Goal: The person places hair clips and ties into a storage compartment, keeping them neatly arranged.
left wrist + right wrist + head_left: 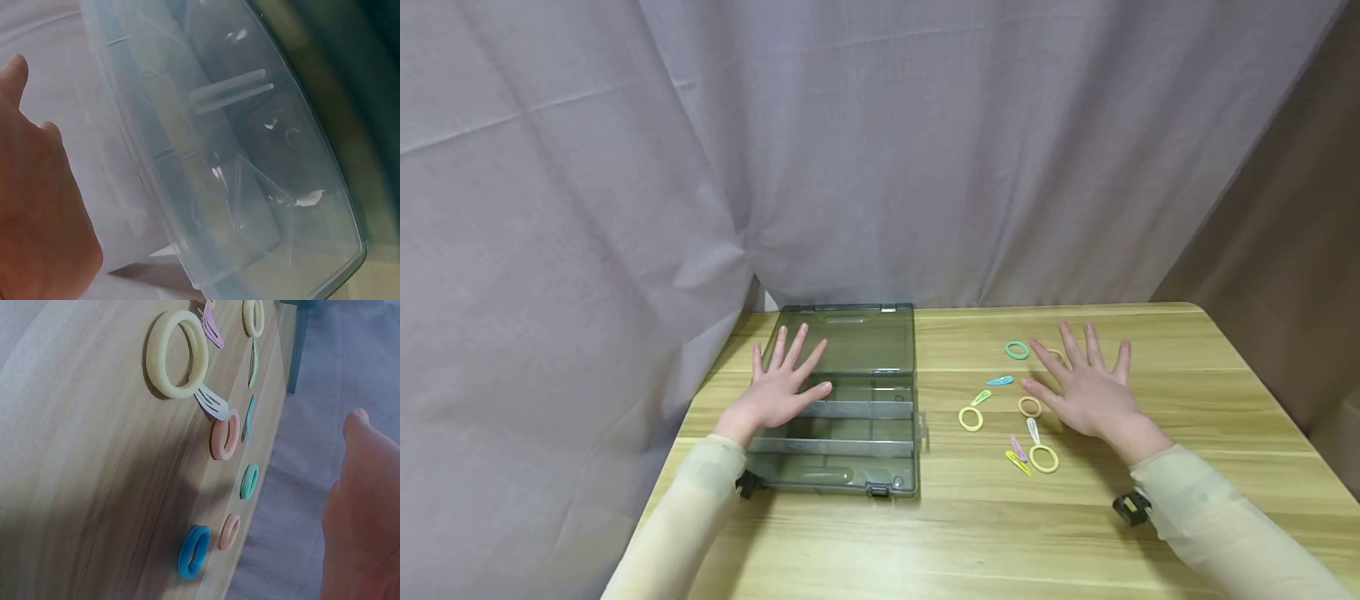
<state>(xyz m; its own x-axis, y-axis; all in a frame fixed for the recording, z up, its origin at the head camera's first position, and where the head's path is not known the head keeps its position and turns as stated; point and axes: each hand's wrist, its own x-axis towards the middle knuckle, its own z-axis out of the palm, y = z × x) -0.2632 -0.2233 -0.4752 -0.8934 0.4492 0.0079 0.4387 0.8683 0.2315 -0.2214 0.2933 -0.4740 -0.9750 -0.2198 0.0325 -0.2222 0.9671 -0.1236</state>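
Note:
My left hand (775, 396) hovers with fingers spread over an open, smoky see-through plastic box (880, 479). Its lid (872, 346) lies folded back toward the curtain. On the right, my right hand (1090, 396) is spread above the table, holding nothing. Beside it lie hair ties: a green one (244, 482), a blue one (183, 559) hidden under the hand in the head view, two peach and two yellow. Among them are snap hair clips: blue (1000, 381), green (981, 398), white (1033, 431), pink (1018, 448) and yellow (1018, 463).
Thin dividers (865, 448) split the box into long compartments. A latch (878, 490) sits at its front edge. The wooden table (850, 550) ends against a grey curtain (880, 167) at the back and left. A darker brown cloth (1292, 275) hangs on the right.

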